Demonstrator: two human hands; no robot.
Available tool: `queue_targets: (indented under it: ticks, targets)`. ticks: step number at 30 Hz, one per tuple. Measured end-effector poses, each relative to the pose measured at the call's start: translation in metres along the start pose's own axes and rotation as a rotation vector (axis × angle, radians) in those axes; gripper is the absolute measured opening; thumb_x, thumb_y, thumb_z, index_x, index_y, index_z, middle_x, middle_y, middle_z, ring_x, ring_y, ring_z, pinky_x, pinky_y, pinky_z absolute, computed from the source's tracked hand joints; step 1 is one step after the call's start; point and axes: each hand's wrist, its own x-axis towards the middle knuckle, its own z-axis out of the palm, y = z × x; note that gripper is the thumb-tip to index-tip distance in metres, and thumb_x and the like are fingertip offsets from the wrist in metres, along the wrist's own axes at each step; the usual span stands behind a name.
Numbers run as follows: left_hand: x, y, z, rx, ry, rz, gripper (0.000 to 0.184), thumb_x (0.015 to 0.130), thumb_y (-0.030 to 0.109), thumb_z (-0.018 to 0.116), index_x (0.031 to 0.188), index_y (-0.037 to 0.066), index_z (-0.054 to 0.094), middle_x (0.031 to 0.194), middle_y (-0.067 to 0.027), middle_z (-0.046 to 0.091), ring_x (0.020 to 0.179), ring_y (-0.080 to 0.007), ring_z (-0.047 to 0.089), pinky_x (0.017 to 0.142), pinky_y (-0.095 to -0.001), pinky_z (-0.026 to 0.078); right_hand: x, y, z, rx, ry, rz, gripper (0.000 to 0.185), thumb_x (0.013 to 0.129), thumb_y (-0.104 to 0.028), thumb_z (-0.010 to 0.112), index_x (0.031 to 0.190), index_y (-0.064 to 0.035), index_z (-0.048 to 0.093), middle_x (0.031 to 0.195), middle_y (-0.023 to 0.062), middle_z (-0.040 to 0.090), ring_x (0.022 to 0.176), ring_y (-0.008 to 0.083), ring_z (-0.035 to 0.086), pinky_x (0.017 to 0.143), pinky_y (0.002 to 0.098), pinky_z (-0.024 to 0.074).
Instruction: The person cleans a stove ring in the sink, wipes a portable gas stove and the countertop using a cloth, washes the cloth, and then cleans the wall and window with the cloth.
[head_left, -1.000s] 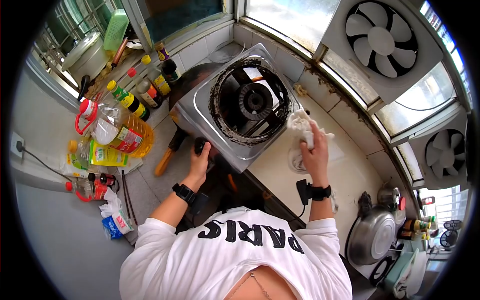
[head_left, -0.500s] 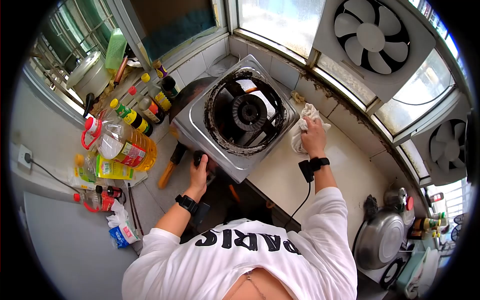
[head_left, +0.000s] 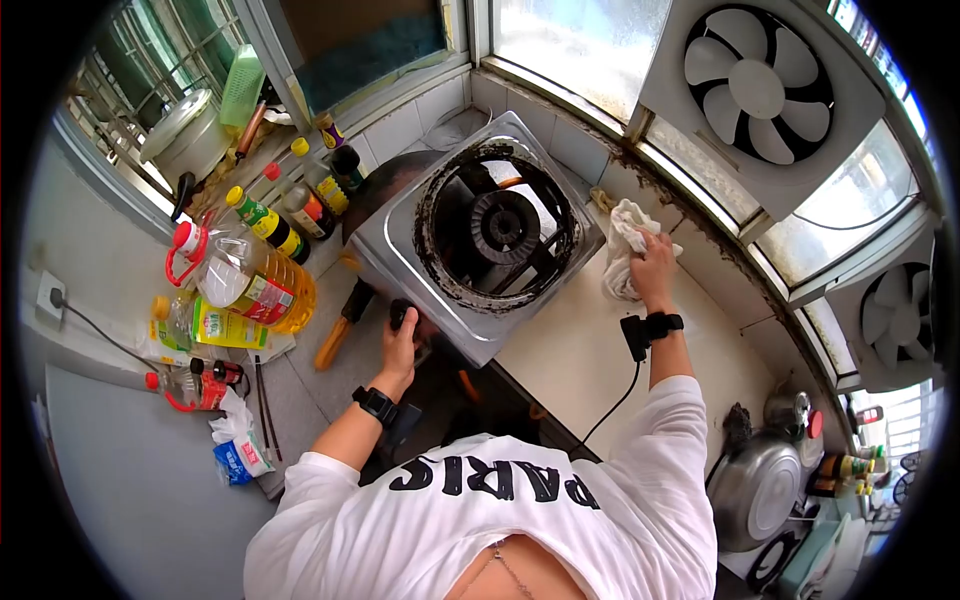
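Note:
A gas stove [head_left: 400, 240] with a single burner [head_left: 505, 228] and a blackened, greasy ring [head_left: 430, 270] sits askew in the corner, apparently tilted. At its near left side, my left hand [head_left: 398, 352] is closed around a black knob [head_left: 403, 312]; part of the grip is hidden. To the right of the stove, my right hand [head_left: 653, 268] is closed on a crumpled white cloth [head_left: 622, 250], pressed to the pale countertop [head_left: 590, 335]. Both wrists wear black bands.
Left of the stove stand an oil jug [head_left: 262, 290], several sauce bottles [head_left: 270, 228] and a wooden-handled tool [head_left: 335, 338]. A wok [head_left: 385, 190] lies partly behind the stove. A metal basin [head_left: 755, 490] stands at right, below wall fans [head_left: 757, 88]. Grimy tiles [head_left: 580, 150] line the back.
My right hand and the cloth have slid a little to the right, away from the stove. My left hand keeps its hold on the knob. The whole view has shifted slightly.

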Motion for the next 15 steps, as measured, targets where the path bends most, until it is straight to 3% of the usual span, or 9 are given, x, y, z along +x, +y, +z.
queue_targets:
  ticks: [1,3,5,6,8,10,15]
  targets:
    - [-0.003,0.003,0.003,-0.040,0.024,0.017,0.041,0.083,0.040,0.067,0.107,0.012,0.050,0.093,0.0015,0.056,0.079,-0.0088,0.056,0.062,-0.0228,0.045,0.003,-0.005,-0.006,-0.002,0.003,-0.002,0.032,0.073,-0.007,0.056,0.104,-0.0108,0.064,0.103,0.0168,0.057,0.096,0.0350,0.057,0.082,0.0429,0.0472]
    - [-0.006,0.003,0.006,-0.050,0.002,0.026,0.041,0.083,0.041,0.067,0.107,0.011,0.049,0.091,0.0020,0.056,0.075,-0.0077,0.055,0.059,-0.0218,0.043,0.015,-0.020,-0.018,-0.001,0.159,-0.191,0.032,0.075,-0.011,0.058,0.107,-0.0122,0.064,0.114,0.0185,0.055,0.105,0.0360,0.054,0.087,0.0418,0.0459]
    - [-0.002,-0.006,0.003,-0.021,0.025,0.033,0.041,0.084,0.042,0.065,0.106,0.011,0.049,0.084,0.0034,0.054,0.065,-0.0052,0.051,0.051,-0.0193,0.039,0.030,-0.049,-0.028,0.052,0.134,-0.245,0.032,0.076,-0.012,0.059,0.108,-0.0132,0.064,0.119,0.0192,0.053,0.108,0.0362,0.053,0.089,0.0415,0.0454]
    - [0.003,-0.013,-0.001,-0.020,0.021,0.035,0.041,0.084,0.042,0.065,0.106,0.011,0.049,0.084,0.0034,0.054,0.065,-0.0052,0.051,0.051,-0.0193,0.039,0.039,-0.060,-0.026,0.111,0.101,-0.300,0.032,0.077,-0.013,0.059,0.109,-0.0142,0.063,0.124,0.0199,0.050,0.111,0.0364,0.052,0.090,0.0411,0.0448]
    - [0.009,-0.020,-0.008,0.039,0.035,-0.001,0.051,0.084,0.047,0.063,0.117,0.013,0.045,0.105,-0.0008,0.055,0.090,-0.0134,0.058,0.072,-0.0343,0.051,0.055,-0.064,0.000,0.123,-0.037,-0.324,0.039,0.076,-0.014,0.059,0.116,-0.0175,0.059,0.128,0.0162,0.049,0.112,0.0345,0.052,0.090,0.0407,0.0453]
    - [0.007,-0.019,-0.003,0.042,0.034,0.022,0.052,0.084,0.047,0.062,0.118,0.012,0.045,0.104,-0.0009,0.055,0.089,-0.0134,0.058,0.071,-0.0340,0.051,0.053,-0.058,0.038,-0.050,-0.370,-0.225,0.050,0.075,-0.012,0.058,0.124,-0.0206,0.051,0.126,0.0087,0.052,0.107,0.0321,0.055,0.089,0.0393,0.0469]
    - [0.008,-0.021,-0.006,0.092,0.031,0.024,0.050,0.086,0.047,0.060,0.120,0.013,0.045,0.105,-0.0010,0.055,0.090,-0.0139,0.058,0.071,-0.0339,0.052,0.032,0.008,0.067,-0.047,-0.120,-0.190,0.034,0.076,-0.007,0.052,0.108,-0.0161,0.060,0.108,0.0107,0.061,0.096,0.0331,0.059,0.082,0.0412,0.0485]
